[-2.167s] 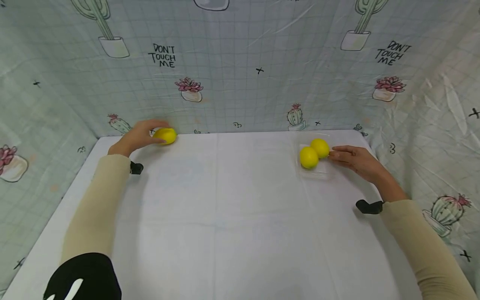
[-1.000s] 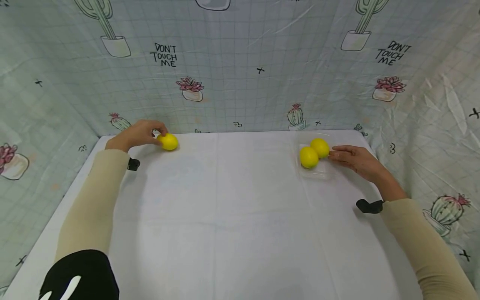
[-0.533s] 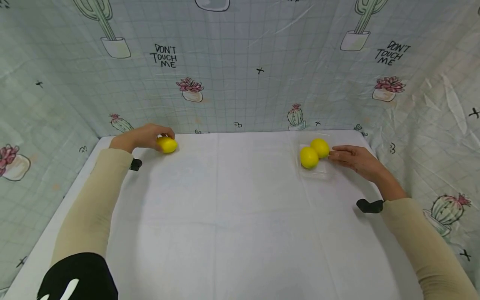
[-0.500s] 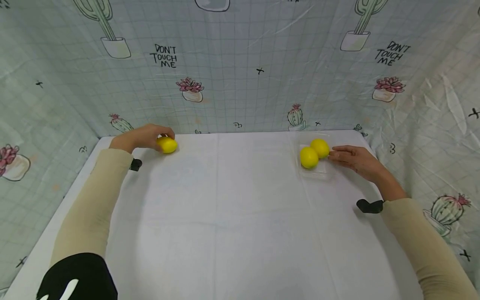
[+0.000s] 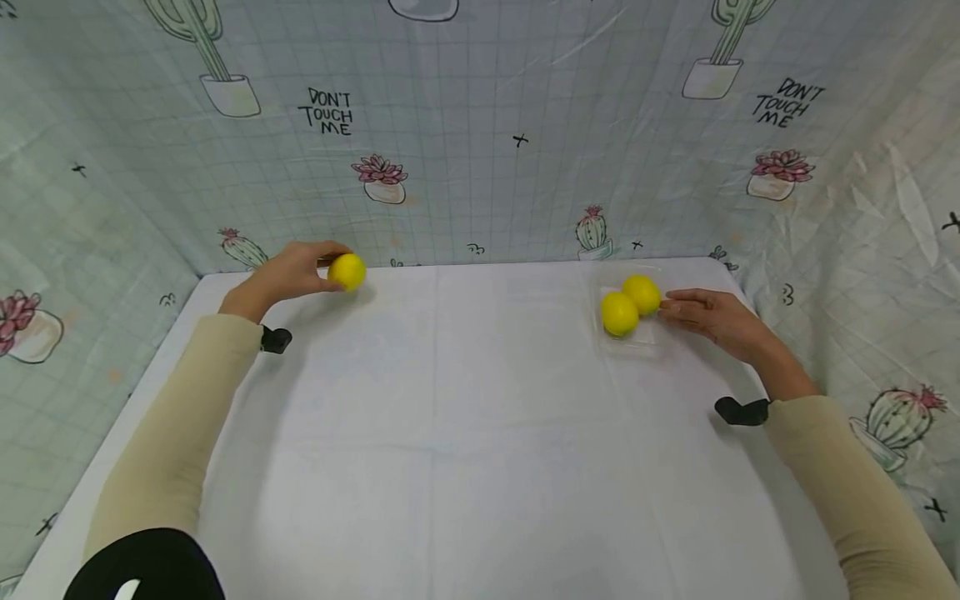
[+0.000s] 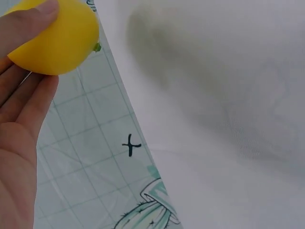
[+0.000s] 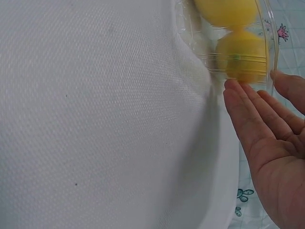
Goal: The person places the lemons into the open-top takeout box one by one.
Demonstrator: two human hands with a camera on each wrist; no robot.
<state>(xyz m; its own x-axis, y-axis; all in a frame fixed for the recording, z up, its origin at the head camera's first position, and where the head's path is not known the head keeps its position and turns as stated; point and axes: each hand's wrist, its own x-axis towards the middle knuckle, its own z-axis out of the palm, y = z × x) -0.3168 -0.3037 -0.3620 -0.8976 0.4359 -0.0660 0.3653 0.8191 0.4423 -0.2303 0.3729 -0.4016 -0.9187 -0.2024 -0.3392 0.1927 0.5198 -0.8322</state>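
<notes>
Near the back left of the table, my left hand [image 5: 288,271] holds a yellow lemon [image 5: 348,272] between thumb and fingers. A shadow on the cloth beneath suggests it is lifted. In the left wrist view the lemon [image 6: 66,40] shows a small green tip, and the thumb lies across it. At the back right stands a clear plastic container [image 5: 637,344] with two lemons inside, a front one [image 5: 619,314] and a rear one [image 5: 642,295]. My right hand [image 5: 712,318] has fairly straight fingers against the container's right side; the right wrist view shows its fingertips [image 7: 231,86] at the clear wall.
A white cloth covers the table [image 5: 480,417]. Behind it and at both sides hangs a printed curtain [image 5: 480,150] with cactus drawings, close to the table's back edge. A black rounded shape [image 5: 146,567] covers the lower left of the head view.
The left hand turned the lemon about near the table's back left, then raised it slightly and moved it a little right. The right hand and the container stayed in place.
</notes>
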